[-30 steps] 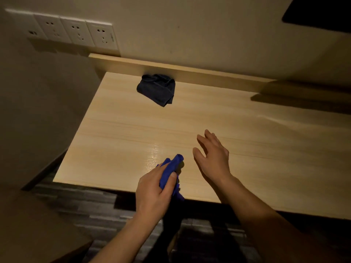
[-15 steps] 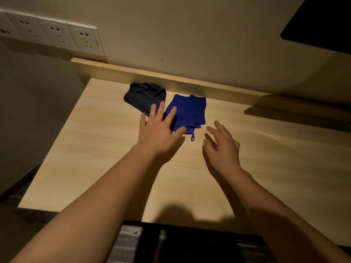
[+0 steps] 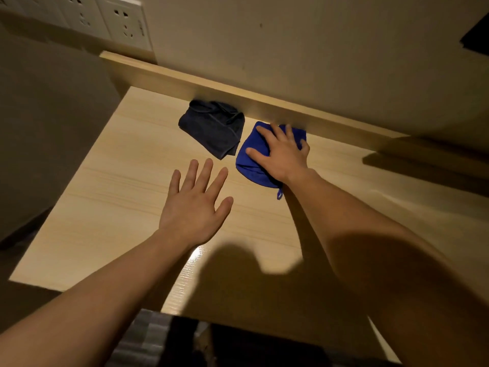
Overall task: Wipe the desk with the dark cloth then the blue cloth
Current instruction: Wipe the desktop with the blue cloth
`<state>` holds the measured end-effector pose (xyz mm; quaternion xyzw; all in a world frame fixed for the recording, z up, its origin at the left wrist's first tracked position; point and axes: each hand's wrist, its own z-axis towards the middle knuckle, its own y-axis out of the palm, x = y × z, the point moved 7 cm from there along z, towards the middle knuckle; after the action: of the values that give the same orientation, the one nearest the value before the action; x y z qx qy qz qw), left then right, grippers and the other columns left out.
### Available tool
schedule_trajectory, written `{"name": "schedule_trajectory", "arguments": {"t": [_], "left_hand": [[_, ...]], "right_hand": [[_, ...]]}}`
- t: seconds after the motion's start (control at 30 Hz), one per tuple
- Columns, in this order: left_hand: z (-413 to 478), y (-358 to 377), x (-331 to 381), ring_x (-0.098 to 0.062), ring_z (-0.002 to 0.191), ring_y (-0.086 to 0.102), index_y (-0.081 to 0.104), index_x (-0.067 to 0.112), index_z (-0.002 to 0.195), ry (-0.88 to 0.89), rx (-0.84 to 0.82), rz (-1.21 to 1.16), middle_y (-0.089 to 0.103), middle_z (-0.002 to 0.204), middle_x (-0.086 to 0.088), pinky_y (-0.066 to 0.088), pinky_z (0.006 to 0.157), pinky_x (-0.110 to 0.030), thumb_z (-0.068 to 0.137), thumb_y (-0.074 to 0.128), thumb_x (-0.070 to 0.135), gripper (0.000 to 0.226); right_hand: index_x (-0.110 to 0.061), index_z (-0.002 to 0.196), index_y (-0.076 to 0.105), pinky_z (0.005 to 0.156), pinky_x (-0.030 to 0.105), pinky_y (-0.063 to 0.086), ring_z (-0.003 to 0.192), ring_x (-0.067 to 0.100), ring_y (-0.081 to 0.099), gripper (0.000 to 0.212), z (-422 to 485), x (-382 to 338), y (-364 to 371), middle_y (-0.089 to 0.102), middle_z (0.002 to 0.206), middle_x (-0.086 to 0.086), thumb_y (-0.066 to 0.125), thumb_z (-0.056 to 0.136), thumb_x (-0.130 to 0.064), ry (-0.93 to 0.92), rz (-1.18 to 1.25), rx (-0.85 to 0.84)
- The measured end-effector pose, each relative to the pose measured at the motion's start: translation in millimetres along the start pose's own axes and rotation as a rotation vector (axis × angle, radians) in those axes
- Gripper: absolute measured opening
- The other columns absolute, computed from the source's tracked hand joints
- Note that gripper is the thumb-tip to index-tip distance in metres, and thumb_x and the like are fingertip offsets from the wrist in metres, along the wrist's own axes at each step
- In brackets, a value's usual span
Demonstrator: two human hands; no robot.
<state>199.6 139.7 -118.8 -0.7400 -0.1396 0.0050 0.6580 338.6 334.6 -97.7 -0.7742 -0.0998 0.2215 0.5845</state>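
Note:
A dark cloth lies crumpled at the back of the light wooden desk, close to the raised back ledge. Right beside it, to its right, lies the blue cloth, bunched, with a small loop at its near corner. My right hand rests on top of the blue cloth with fingers spread over it, covering much of it. Over the bare desk in front of the dark cloth is my left hand, fingers straight and spread, holding nothing.
The wooden back ledge runs along the wall behind the cloths. Wall sockets sit at the upper left. A dark object hangs at the upper right. The desk's left edge drops to the floor.
My left hand put the blue cloth down beside the dark cloth and drew back, open. My right hand moved forward onto the blue cloth, which is now bunched.

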Motion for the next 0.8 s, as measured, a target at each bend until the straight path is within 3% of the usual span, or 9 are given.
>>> {"name": "schedule_trajectory", "arguments": {"t": [0.27,0.8], "left_hand": [[0,-3,0,-0.026,0.165,-0.017,-0.006,0.040,0.170,-0.003,-0.002,-0.005,-0.011,0.179,0.000,-0.008,0.131,-0.055,0.106,0.008,0.068,0.072],[1,-5,1,-0.032,0.165,-0.010,0.001,0.036,0.171,0.014,-0.005,-0.001,-0.004,0.181,-0.005,-0.002,0.130,-0.060,0.106,0.008,0.068,0.073]], "right_hand": [[-0.054,0.158,-0.001,0.119,0.071,0.003,0.158,0.031,-0.010,0.089,-10,0,10,-0.004,0.173,-0.010,0.020,0.082,-0.095,0.022,-0.087,-0.015],[-0.054,0.158,-0.007,0.119,0.067,0.001,0.158,0.029,-0.012,0.090,-154,-10,47,-0.007,0.173,-0.012,0.017,0.082,-0.095,-0.047,-0.098,-0.035]]}}
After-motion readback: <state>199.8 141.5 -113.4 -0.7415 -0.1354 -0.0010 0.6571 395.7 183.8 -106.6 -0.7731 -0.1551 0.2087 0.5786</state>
